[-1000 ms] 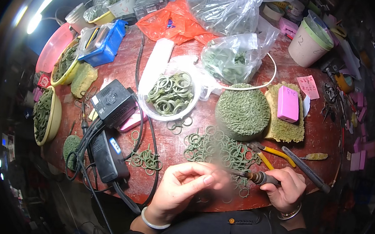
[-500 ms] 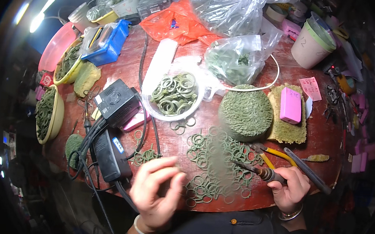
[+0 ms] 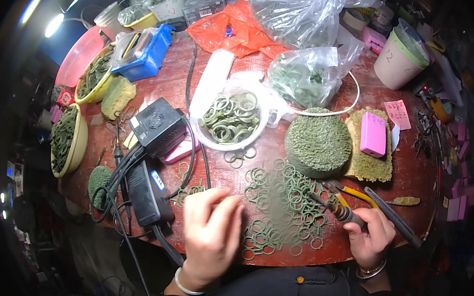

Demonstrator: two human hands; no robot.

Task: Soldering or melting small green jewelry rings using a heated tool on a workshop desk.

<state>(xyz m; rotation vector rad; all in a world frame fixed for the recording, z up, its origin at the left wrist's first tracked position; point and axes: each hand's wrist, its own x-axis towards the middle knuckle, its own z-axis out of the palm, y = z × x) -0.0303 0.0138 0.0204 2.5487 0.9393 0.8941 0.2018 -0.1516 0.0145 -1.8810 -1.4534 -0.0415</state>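
Note:
My left hand (image 3: 213,235) is at the table's front edge, back of the hand up, with its fingers bent and drawn in. Whatever the fingertips may hold is hidden. Beside it lies a small group of green rings (image 3: 190,193). In my right hand (image 3: 372,237) is a soldering iron (image 3: 343,212) with a dark handle, its thin tip aimed left over a large spread of thin green rings (image 3: 264,232). Part of that spread looks smeared and blurred. Behind it stands a round, rough green block (image 3: 318,145). Thicker green rings (image 3: 230,120) fill a white tub (image 3: 223,146).
To the left sit a black box with a vent (image 3: 159,123), a black power adapter (image 3: 145,196) and tangled cables. Yellow-handled pliers (image 3: 359,196) and a dark file (image 3: 391,216) lie near my right hand. A pink block (image 3: 373,134) rests on a yellow sponge (image 3: 361,166). Plastic bags (image 3: 298,15) crowd the back.
My left hand has shifted slightly right and turned more palm-down, its fingers drawn closer together. My right hand keeps hold of the soldering iron. The whole view has shifted a little.

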